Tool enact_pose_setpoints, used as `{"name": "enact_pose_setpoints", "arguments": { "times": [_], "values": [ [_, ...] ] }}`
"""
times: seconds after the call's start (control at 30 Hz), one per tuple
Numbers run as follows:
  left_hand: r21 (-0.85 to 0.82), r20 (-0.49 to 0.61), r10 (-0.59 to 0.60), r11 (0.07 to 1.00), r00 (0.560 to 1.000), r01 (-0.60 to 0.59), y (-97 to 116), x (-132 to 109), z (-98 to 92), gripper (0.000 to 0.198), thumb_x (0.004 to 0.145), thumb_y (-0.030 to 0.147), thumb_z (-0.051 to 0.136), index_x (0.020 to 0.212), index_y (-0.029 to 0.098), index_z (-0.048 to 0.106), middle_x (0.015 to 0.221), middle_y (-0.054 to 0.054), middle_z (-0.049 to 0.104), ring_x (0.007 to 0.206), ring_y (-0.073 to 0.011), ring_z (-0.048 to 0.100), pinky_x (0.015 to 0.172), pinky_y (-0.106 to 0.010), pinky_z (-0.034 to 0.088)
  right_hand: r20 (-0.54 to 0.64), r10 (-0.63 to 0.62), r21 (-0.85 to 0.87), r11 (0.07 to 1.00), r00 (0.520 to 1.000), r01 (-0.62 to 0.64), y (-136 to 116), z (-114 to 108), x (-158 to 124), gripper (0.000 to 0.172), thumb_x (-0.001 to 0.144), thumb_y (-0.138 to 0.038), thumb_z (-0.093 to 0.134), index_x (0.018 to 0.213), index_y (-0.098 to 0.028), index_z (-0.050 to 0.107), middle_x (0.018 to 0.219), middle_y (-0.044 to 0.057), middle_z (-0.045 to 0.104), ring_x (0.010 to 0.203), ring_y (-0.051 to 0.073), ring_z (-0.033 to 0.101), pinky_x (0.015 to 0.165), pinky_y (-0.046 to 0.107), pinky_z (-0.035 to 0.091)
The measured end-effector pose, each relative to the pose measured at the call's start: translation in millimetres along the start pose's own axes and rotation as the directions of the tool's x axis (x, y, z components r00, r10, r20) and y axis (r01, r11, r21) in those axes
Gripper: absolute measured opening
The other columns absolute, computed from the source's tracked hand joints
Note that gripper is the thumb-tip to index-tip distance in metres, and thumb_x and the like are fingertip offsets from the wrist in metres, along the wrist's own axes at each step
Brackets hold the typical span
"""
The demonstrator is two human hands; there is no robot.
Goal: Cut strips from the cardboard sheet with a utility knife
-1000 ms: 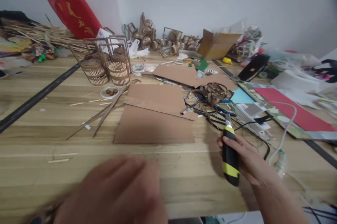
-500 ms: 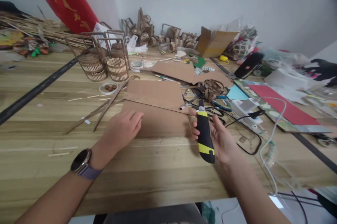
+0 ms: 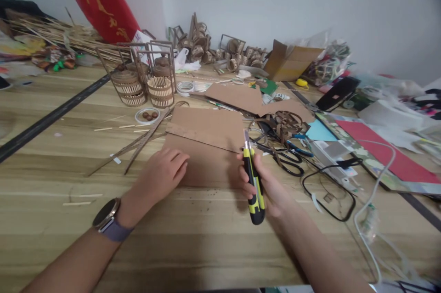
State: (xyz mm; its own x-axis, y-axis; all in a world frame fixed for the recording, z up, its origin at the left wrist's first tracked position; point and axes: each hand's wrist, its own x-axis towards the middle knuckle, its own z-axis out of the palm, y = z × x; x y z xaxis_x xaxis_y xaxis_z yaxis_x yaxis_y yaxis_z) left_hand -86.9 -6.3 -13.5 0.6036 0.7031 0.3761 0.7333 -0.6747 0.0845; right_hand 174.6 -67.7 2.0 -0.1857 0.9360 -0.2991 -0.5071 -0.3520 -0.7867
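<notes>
My right hand (image 3: 265,183) grips a yellow and black utility knife (image 3: 254,187) above the table, its blade end pointing away from me. A creased sheet of brown cardboard (image 3: 206,155) lies flat on the wooden table in front of me. My left hand (image 3: 167,171) rests at the left edge of the cardboard, fingers together and curled slightly; nothing shows in it, but its underside is hidden. A second cardboard piece (image 3: 236,95) lies behind the first.
Long brown strips (image 3: 141,146) and a dish of brown balls (image 3: 147,115) lie left of the cardboard. Small bamboo baskets (image 3: 161,91) stand behind. Scissors (image 3: 289,164), coiled strips (image 3: 287,123), a black cable (image 3: 347,215) and a red sheet (image 3: 386,148) are on the right.
My right hand has moved left with the knife and turned it, so its narrow side and extended blade now show. The camera view has shifted slightly. My left hand has barely moved.
</notes>
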Motion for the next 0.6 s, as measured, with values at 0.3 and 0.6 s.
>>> {"name": "enact_pose_setpoints", "arguments": {
  "times": [0.3, 0.6],
  "values": [
    [0.022, -0.135, -0.003, 1.0, 0.991, 0.007, -8.6, -0.7, 17.6, 0.021, 0.095, 0.019, 0.049, 0.099, 0.014, 0.07, 0.102, -0.012, 0.07, 0.095, -0.0279, 0.063, 0.084, -0.046, 0.055, 0.033, 0.008, 0.031, 0.999, 0.999, -0.009, 9.3, -7.8, 3.4, 0.041, 0.078, -0.051, 0.078, 0.104, -0.023, 0.061, 0.063, -0.009, 0.055, 0.041, 0.004, 0.041, 0.038, 0.016, 0.036],
    [0.015, -0.089, -0.048, 0.999, 0.995, 0.049, -7.7, -3.8, 25.1, 0.024, 0.096, 0.023, 0.049, 0.109, 0.015, 0.068, 0.117, -0.014, 0.065, 0.109, -0.0303, 0.06, 0.095, -0.051, 0.054, 0.01, 0.06, -0.045, 0.997, 0.998, -0.06, 6.9, -7.0, -4.4, 0.043, 0.08, -0.051, 0.076, 0.11, -0.025, 0.059, 0.067, -0.007, 0.056, 0.042, 0.005, 0.044, 0.041, 0.019, 0.038]
  ]
}}
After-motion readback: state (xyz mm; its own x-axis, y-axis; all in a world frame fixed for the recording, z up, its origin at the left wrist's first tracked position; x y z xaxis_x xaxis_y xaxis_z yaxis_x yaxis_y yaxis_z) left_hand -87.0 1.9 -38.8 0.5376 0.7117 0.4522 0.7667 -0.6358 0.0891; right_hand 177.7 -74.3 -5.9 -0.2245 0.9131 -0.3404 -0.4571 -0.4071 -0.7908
